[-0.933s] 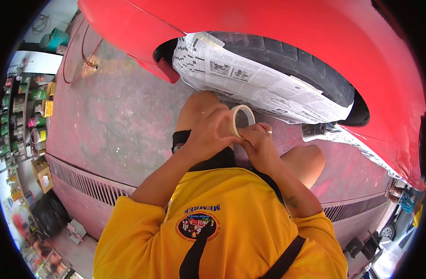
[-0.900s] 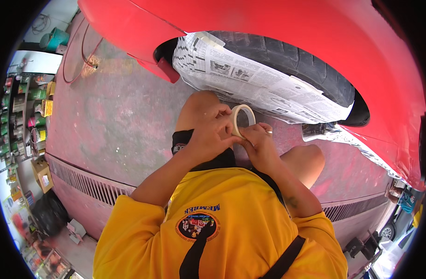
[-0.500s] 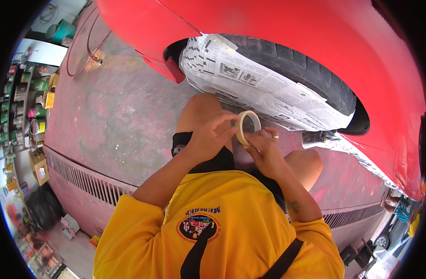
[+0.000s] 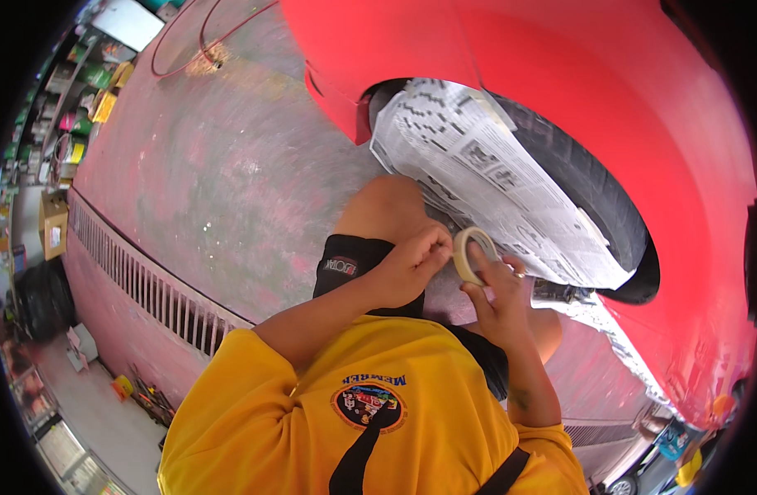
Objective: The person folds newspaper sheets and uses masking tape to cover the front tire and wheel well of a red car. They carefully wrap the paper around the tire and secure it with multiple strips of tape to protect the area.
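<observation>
A roll of cream masking tape stands upright on edge in my right hand, whose fingers reach into its ring while the thumb lies below it. At the roll's left side, my left hand is closed in a pinch; what its fingertips hold, if anything, is too small to make out. Just beyond my hands, newspaper sheets cover much of a black tyre, set in the wheel arch of a red car body. Pieces of pale tape stick to the paper's upper edge.
My bent knees straddle the floor by the wheel. A long floor grate runs at the left. Shelves with cans and boxes line the far left, near a cardboard box. A red hose lies at the back. Another person stands far right.
My left hand's fingers, spread against the roll before, have drawn into a pinch. My right fingers have moved into the ring. The view has turned, shifting the wheel right and down.
</observation>
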Available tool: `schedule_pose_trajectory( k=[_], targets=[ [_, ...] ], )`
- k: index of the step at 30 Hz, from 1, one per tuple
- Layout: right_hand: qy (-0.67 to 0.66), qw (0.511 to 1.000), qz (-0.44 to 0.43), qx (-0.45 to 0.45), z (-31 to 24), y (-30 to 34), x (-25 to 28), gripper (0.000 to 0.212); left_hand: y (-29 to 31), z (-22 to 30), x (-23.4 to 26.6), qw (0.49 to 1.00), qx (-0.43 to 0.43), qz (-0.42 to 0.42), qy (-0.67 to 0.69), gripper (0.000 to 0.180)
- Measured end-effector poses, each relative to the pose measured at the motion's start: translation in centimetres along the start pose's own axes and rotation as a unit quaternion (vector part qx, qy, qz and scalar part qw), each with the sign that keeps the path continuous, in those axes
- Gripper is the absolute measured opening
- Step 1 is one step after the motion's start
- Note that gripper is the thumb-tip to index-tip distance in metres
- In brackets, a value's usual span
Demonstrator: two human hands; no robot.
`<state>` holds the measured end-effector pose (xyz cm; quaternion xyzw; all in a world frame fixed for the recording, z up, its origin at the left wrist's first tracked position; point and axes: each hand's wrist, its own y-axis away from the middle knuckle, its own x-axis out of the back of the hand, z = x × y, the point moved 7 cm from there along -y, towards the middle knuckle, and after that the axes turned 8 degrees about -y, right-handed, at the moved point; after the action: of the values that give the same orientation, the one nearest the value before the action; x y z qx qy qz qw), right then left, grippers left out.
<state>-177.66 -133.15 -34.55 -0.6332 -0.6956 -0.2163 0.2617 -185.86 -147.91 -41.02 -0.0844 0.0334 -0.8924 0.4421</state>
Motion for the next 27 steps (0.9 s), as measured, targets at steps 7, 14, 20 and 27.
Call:
schedule_pose_trajectory(
  k=[7, 14, 20, 27],
  targets=[
    [0.077, 0.984, 0.148, 0.068, -3.8, -3.5, 2.7, 0.039, -1.3, 2.4, 3.1, 0.988, 0.065, 0.038, 0.133, 0.015],
    [0.121, 0.948, 0.212, -0.205, 7.4, -3.8, 2.6, 0.025, 0.8, 2.1, 11.3, 0.954, -0.099, 0.254, -0.125, 0.012],
    [0.015, 0.961, 0.046, -0.272, 14.1, 1.9, -3.8, 0.021, -0.6, -19.0, 20.1, 0.909, 0.118, 0.250, 0.311, 0.038],
    [0.137, 0.920, -0.051, -0.364, 17.4, 3.5, -7.0, 0.027, -6.8, -35.0, 13.0, 0.818, 0.144, 0.120, 0.544, 0.045]
  ],
)
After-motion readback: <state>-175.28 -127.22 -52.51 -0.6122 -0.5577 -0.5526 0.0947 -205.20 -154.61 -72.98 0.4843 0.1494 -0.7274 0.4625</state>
